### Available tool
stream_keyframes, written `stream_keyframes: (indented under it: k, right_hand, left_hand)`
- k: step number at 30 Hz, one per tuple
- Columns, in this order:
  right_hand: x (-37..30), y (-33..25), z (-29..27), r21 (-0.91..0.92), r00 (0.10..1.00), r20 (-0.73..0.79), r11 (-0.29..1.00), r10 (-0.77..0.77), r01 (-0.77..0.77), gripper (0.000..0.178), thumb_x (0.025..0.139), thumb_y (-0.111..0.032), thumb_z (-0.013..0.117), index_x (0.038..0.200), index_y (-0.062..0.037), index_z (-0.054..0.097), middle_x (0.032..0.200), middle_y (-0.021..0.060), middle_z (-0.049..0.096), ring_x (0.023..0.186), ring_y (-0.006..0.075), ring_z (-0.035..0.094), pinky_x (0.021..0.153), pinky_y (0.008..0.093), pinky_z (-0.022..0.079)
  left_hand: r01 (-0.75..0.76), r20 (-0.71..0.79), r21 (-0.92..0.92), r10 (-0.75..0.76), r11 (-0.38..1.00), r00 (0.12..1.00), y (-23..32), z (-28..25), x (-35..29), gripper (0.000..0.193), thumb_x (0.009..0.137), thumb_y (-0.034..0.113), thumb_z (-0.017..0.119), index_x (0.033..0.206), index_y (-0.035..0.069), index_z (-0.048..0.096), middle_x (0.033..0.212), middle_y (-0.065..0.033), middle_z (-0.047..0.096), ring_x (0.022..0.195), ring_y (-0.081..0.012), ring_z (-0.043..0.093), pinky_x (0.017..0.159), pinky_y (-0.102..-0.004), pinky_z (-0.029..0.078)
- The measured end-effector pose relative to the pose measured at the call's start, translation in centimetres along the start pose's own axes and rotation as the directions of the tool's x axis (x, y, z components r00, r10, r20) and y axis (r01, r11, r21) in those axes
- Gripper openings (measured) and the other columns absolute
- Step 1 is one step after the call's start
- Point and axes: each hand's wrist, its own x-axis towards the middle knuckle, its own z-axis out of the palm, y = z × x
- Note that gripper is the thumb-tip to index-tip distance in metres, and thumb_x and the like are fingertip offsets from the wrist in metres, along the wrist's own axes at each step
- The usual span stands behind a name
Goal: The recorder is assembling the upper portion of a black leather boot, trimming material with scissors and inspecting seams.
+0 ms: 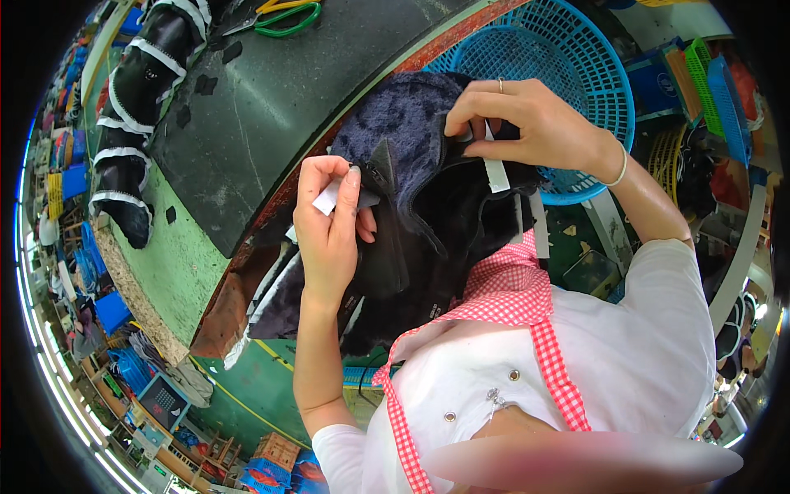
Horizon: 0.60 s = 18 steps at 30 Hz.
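In front of my chest, a black leather-like piece with dark navy plush lies in folds over my lap and against the table edge. My left hand pinches its edge between thumb and fingers, with a small white strip beside the fingertips. On the other side, my right hand has thumb and fingers closed on another part of the black piece. A longer white strip hangs below those fingers. Part of the grip of each hand is hidden by the fingers.
The dark-topped table carries green-handled scissors and dark scraps. A row of stacked black pieces with white edges lies at its far left. A blue plastic basket stands at the right, behind my right hand.
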Motion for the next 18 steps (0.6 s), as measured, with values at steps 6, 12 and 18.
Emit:
stream_keyframes:
  k: [6, 12, 18]
  right_hand:
    - [0.9, -0.4, 0.2, -0.196, 0.979, -0.047, 0.963, -0.197, 0.184, 0.019, 0.073, -0.006, 0.072, 0.086, -0.0089, 0.059, 0.09, 0.0029, 0.058, 0.074, 0.0203, 0.061, 0.061, 0.0303, 0.05]
    - [0.2, -0.4, 0.6, -0.287, 0.948, -0.086, 0.918, -0.307, 0.272, 0.016, 0.073, -0.009, 0.07, 0.082, -0.0094, 0.057, 0.087, 0.0035, 0.057, 0.073, 0.0226, 0.06, 0.06, 0.0326, 0.05]
    - [0.2, -0.7, 0.4, -0.326, 0.947, -0.036, 0.9, -0.318, 0.29, 0.014, 0.072, -0.01, 0.07, 0.079, -0.0097, 0.059, 0.081, 0.003, 0.055, 0.074, 0.0207, 0.059, 0.06, 0.0328, 0.05]
  left_hand:
    - [-0.007, 0.006, -0.002, 0.007, 1.0, 1.0, -0.2, -0.3, -0.2, 0.009, 0.098, 0.012, 0.052, 0.097, 0.004, 0.048, 0.074, -0.002, 0.052, 0.047, -0.0061, 0.048, 0.041, -0.0189, 0.037]
    - [-0.005, -0.022, -0.028, 0.005, 1.0, 1.0, -0.2, -0.5, -0.4, 0.009, 0.097, 0.012, 0.052, 0.095, 0.004, 0.047, 0.068, -0.0007, 0.051, 0.048, -0.0045, 0.048, 0.041, -0.0188, 0.038]
    - [0.017, -0.011, -0.001, -0.017, 1.0, 1.0, -0.4, -0.8, -0.7, 0.011, 0.098, 0.015, 0.052, 0.096, 0.005, 0.046, 0.065, -0.0015, 0.05, 0.047, -0.0072, 0.05, 0.04, -0.0186, 0.038]
